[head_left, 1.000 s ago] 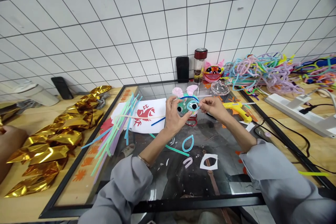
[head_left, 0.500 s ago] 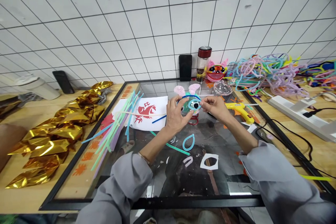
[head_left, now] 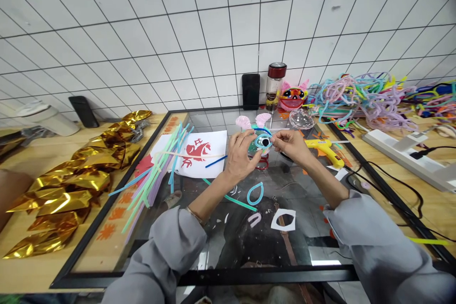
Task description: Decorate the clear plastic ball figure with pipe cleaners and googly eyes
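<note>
Over the middle of the glass-topped table, a small craft animal face (head_left: 252, 147) with pink pipe-cleaner ears (head_left: 262, 120) is between my hands. A light blue pipe-cleaner ring (head_left: 257, 141) surrounds its black-and-white eye (head_left: 265, 142). My left hand (head_left: 242, 154) curls around the left side of the face, thumb below and fingers above. At the ring's right edge, my right hand (head_left: 292, 146) pinches with thumb and forefinger. A dark blue pipe cleaner (head_left: 262, 129) arches over the eye. My left fingers hide part of the face.
Pipe cleaners (head_left: 156, 171) lie on paper at left, beside gold foil (head_left: 71, 194). A yellow glue gun (head_left: 327, 152), cords and a power strip (head_left: 409, 159) are at right. Behind stand a phone (head_left: 251, 91), a bottle (head_left: 275, 86) and a pink cat face (head_left: 293, 97). A blue loop (head_left: 255, 194) lies in front.
My left fingers have drawn in and moved slightly right over the craft face, covering more of the dark blue arc. My right hand keeps its pinch in nearly the same place.
</note>
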`<act>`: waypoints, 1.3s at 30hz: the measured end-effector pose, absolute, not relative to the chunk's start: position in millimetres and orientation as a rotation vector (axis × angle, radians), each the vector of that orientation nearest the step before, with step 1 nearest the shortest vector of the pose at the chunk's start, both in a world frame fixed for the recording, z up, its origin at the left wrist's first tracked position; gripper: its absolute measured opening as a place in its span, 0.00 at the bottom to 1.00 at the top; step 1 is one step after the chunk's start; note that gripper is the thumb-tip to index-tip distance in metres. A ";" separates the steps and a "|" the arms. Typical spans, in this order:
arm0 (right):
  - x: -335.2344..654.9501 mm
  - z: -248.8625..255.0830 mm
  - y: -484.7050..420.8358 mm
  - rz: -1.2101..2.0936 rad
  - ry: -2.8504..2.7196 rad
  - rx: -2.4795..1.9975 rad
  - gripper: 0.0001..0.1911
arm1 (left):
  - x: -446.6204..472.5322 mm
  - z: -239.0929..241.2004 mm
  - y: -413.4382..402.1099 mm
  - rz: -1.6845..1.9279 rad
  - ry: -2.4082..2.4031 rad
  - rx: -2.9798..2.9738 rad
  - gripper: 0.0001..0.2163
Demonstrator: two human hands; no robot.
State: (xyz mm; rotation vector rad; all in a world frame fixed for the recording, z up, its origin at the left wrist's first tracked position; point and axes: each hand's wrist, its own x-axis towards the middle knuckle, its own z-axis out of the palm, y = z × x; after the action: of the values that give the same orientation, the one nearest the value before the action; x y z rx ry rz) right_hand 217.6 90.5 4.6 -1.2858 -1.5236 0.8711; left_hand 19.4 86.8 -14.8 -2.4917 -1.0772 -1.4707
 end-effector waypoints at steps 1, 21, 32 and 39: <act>217.5 4.8 90.4 0.871 -1.523 -1.286 0.25 | 19.6 -14.5 86.6 -1.475 -1.075 -2.490 0.16; 216.5 3.8 90.6 0.828 -1.576 -1.253 0.23 | 23.2 -10.8 85.3 -1.412 -1.191 -2.443 0.16; 217.8 0.4 91.8 0.887 -1.504 -1.202 0.20 | 24.9 -11.2 85.5 -1.409 -1.244 -2.457 0.14; 217.2 -1.5 85.4 0.815 -1.502 -1.065 0.19 | 23.4 -10.7 85.5 -1.464 -1.217 -2.427 0.13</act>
State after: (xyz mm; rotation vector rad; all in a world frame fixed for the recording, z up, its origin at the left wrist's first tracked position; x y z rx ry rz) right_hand 217.2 85.4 -1.5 -1.0652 -1.5015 0.8154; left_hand 23.4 85.5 -10.7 -2.4273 -1.2172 -1.4641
